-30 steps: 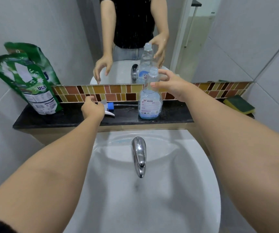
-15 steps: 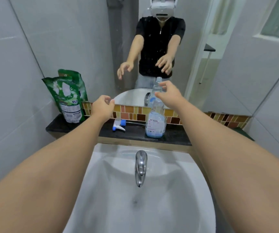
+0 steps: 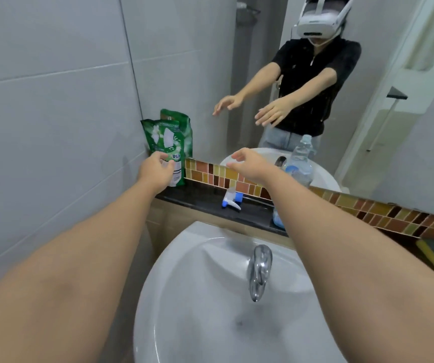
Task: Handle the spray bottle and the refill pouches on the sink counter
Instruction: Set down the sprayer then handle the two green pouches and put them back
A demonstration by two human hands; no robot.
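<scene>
Just in front of the left hand (image 3: 155,170) stand the green pouches (image 3: 167,142) — soft, probably floppy, best gripped by the sides; both hands open, right hand (image 3: 247,162) empty — bottle (image 3: 278,218) under its forearm.

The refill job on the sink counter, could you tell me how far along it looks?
Done: the spray head lies off on the ledge. In hand: nothing; the left hand reaches open at the green pouches, the right hand hovers. Left: gripping a pouch and filling.

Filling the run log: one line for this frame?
left hand: open, at green pouches | right hand: open, empty, above ledge | spray head: lying on ledge, off bottle
</scene>
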